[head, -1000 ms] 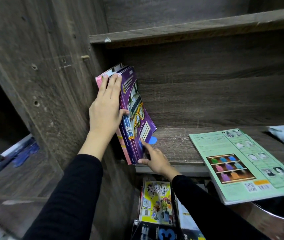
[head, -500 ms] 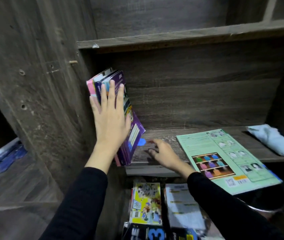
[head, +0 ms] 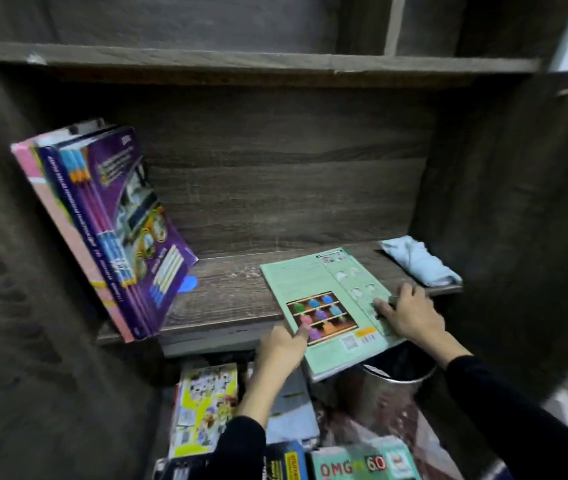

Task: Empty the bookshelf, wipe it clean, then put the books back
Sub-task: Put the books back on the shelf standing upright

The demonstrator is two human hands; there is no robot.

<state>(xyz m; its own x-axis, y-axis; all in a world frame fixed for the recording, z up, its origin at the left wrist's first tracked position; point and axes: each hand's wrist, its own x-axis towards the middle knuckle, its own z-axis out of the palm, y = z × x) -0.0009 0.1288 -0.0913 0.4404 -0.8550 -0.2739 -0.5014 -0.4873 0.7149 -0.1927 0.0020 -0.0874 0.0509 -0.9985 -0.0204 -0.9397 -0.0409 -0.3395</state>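
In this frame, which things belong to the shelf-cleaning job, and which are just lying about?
Job:
shelf
leaning books
green book, gripped by left hand and right hand
cloth
floor books

Lying about:
metal bin
blue disc

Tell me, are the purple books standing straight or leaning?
Leaning. The purple books tilt left, tops toward the side wall, bottoms out on the shelf.
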